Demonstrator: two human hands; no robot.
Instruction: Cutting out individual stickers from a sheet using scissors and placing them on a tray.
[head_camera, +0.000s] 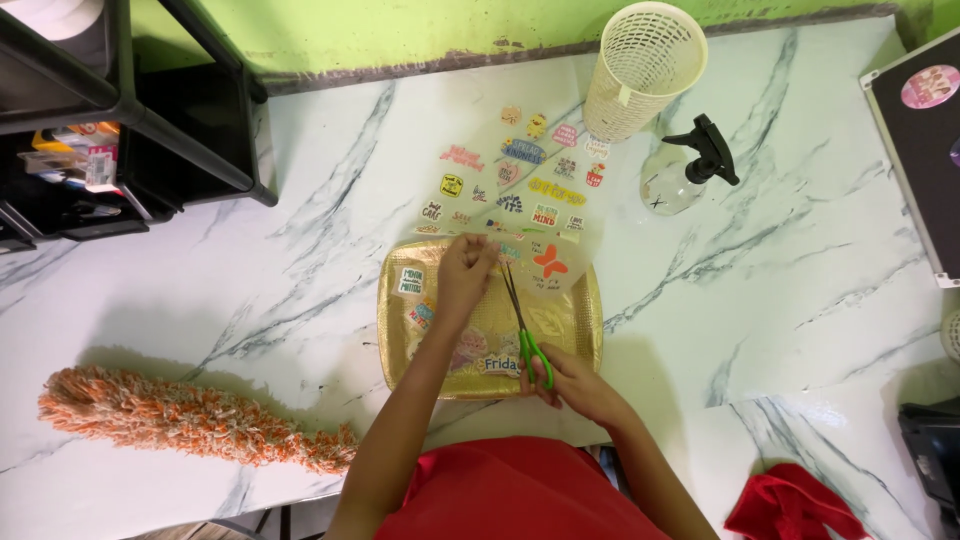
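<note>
My left hand (463, 275) pinches the near edge of a clear sticker sheet (520, 175) printed with several small colourful stickers, holding it up over a square gold tray (590, 320). My right hand (565, 380) grips green-handled scissors (522, 320), blades pointing away from me with their tips at the sheet's near edge, beside my left fingers. Several cut-out stickers (411, 280) lie in the tray. The sheet's far part rests on the white marble table (300, 220).
A cream mesh basket (645, 65) and a clear spray bottle with a black trigger (690, 170) stand behind the sheet. An orange fluffy duster (190, 420) lies at the near left. A black shelf rack (100, 120) is far left, a black case (920, 140) far right, red cloth (795, 505) near right.
</note>
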